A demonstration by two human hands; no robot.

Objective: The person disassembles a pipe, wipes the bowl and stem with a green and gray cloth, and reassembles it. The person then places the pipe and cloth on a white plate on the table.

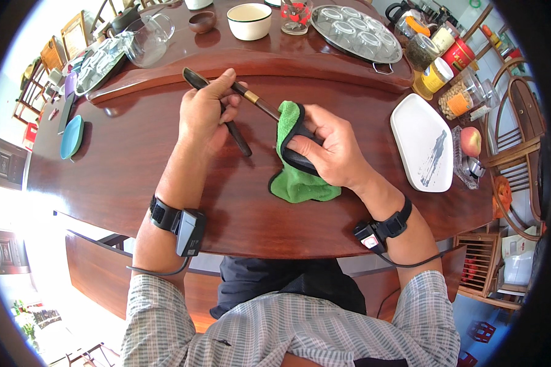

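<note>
My left hand (206, 110) grips a dark wooden scoop (194, 78), its bowl end past the thumb and its thin handle slanting down below the fingers. A second dark rod (267, 109) with a brass-coloured band also runs from the left fingers toward the right. Its far end disappears into a green microfibre cloth (298, 186) with black edging and a dark backing. My right hand (333, 144) pinches that cloth around the rod, thumb on the dark side. Part of the cloth hangs down to the glossy wooden table (238, 206).
Right of my hands lies a white tray (411, 137) with a dark brushed mark, beside a peach (470, 141) and several jars (434, 78). On the raised rear section stand a cream bowl (249, 23), a glass pitcher (149, 43) and a round tray of glasses (317, 18). A teal dish (72, 137) sits left.
</note>
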